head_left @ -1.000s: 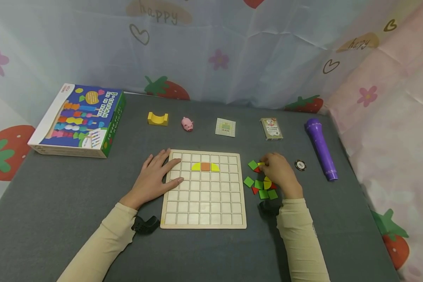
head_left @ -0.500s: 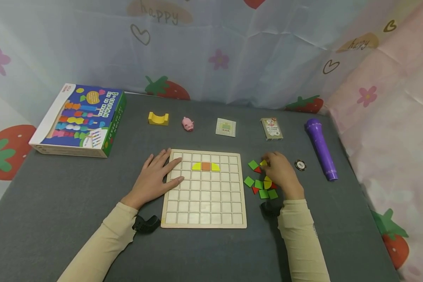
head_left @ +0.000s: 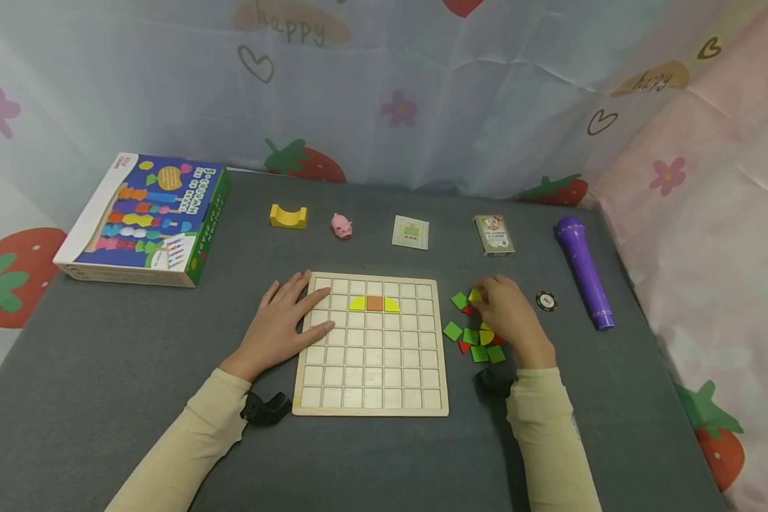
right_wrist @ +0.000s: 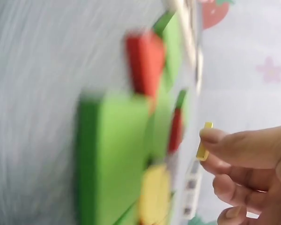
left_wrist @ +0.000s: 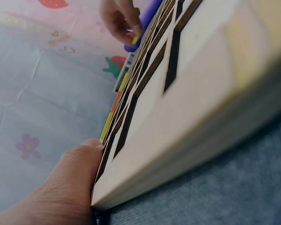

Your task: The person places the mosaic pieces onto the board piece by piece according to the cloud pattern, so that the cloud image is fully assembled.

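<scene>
My left hand (head_left: 274,323) lies with fingers spread on the left edge of a wooden grid board (head_left: 372,410). In the left wrist view its thumb (left_wrist: 79,161) rests at the board's rim. One row of the grid holds an orange square tile (head_left: 374,304) between two yellow curved tiles (head_left: 357,304). Right of the board, my right hand (head_left: 512,316) pinches a small yellow tile (right_wrist: 203,146) between thumb and fingers, raised above the loose tiles. Green square tiles (head_left: 479,354), red triangular tiles (head_left: 464,346) and a yellow tile (head_left: 486,337) lie under and beside that hand.
Along the back stand a game box (head_left: 144,220), a yellow block (head_left: 288,217), a pink pig figure (head_left: 342,226), a patterned card (head_left: 411,232) and a playing-card box (head_left: 494,235). A poker chip (head_left: 547,301) and a purple microphone-shaped object (head_left: 584,274) lie at right.
The right hand's fingertips have taken up the yellow tile from among the loose tiles and shifted it slightly. The left hand and the tiles on the board have stayed in place.
</scene>
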Demonstrator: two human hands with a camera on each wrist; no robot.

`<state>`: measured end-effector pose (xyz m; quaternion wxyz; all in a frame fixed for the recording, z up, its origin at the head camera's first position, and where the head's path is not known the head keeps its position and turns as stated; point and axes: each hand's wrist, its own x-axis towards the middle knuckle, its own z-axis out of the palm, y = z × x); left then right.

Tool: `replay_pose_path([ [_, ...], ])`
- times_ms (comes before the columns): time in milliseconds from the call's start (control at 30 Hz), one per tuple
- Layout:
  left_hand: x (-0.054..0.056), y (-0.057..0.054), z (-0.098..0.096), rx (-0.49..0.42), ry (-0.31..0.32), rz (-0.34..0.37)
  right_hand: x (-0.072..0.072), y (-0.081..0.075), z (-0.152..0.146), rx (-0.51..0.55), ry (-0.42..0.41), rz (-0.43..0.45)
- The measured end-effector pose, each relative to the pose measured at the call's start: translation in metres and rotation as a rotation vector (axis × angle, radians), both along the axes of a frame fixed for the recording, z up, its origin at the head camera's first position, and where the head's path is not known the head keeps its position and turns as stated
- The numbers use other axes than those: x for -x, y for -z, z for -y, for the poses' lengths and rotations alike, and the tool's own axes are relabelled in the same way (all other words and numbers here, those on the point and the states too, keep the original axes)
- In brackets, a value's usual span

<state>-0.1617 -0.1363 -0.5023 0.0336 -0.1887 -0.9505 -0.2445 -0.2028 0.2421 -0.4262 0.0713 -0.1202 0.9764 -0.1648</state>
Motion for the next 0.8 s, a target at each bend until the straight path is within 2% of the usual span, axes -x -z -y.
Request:
replay_pose_path([
  [167, -0.001, 0.003, 0.001, 0.000, -0.003, 0.000, -0.011, -0.010, 0.020, 0.041, -0.125, -0.048],
  [333, 0.000, 0.003, 0.001, -0.008, 0.000, -0.003, -0.018, -0.010, 0.040, 0.062, -0.221, -0.053],
  [600, 0.000, 0.002, 0.000, -0.006, 0.003, -0.005, -0.024, 0.000, 0.063, 0.084, -0.258, 0.013],
  [800, -0.001, 0.000, 0.000, -0.013, 0.005, -0.006, -0.027, 0.004, 0.074, 0.074, -0.273, 0.013],
])
